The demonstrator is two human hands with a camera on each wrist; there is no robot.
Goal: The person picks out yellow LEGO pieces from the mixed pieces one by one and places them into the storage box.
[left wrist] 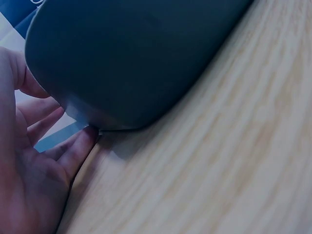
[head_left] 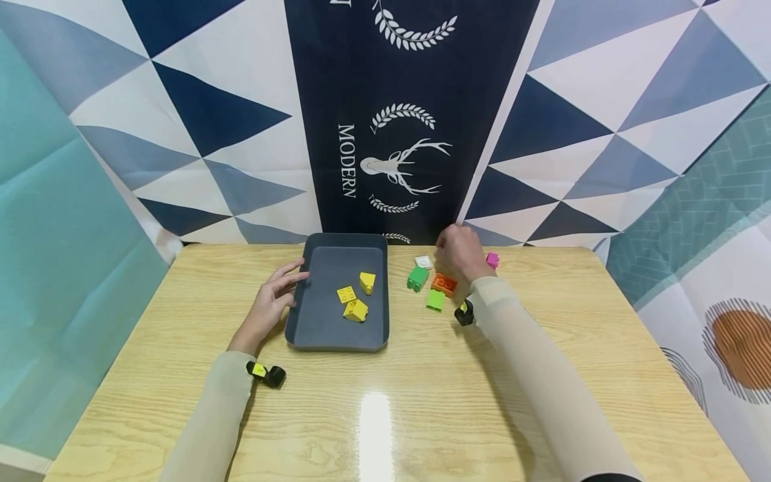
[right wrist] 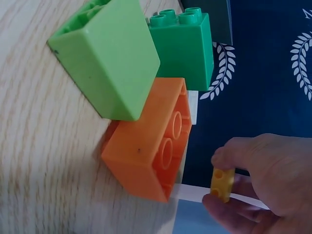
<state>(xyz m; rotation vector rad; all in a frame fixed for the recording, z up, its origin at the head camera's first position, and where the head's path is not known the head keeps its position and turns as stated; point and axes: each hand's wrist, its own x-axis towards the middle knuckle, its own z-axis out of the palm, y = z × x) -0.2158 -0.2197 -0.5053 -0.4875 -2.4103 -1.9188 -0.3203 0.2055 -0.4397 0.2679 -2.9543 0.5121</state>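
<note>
My right hand [head_left: 460, 251] is above the table's far edge, past the loose blocks. In the right wrist view it pinches a small yellow toy brick [right wrist: 222, 184] between thumb and fingertips; from the head view the hand hides that brick. My left hand [head_left: 271, 302] rests against the left side of a dark grey tray [head_left: 337, 340], its fingers loosely extended at the rim. Inside the tray lie a flat yellow brick [head_left: 346, 294], a yellow sloped brick [head_left: 356, 310] and another yellow piece [head_left: 367, 282].
Right of the tray lie a green brick [head_left: 417, 278], a lime green brick [head_left: 436, 300], an orange brick [head_left: 444, 284] on its side and a white piece [head_left: 423, 262]. A pink brick [head_left: 492, 260] sits beyond my right wrist. A patterned cloth backs the wooden table [head_left: 458, 415].
</note>
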